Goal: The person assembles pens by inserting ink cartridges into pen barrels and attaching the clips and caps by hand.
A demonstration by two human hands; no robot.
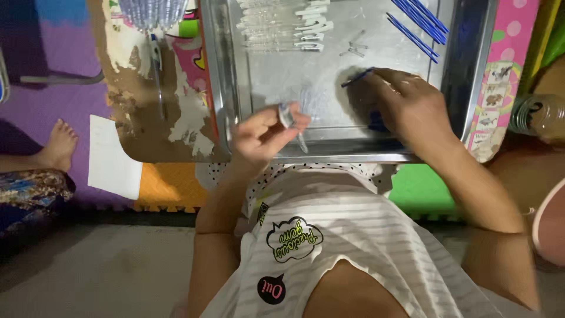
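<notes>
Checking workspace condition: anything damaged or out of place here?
Yes. The low table's surface left of the metal tray is badly peeled, patchy brown and white. Two small clear parts lie loose mid-tray, apart from the neat row of clear barrels and blue refills.

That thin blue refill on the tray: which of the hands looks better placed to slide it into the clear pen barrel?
Probably the right hand: it pinches the blue refill above the metal tray, while the left hand holds the clear pen barrel.

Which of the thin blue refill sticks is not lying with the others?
The thin blue refill stick pinched in the right hand; the other blue sticks lie grouped at the metal tray's far corner.
</notes>
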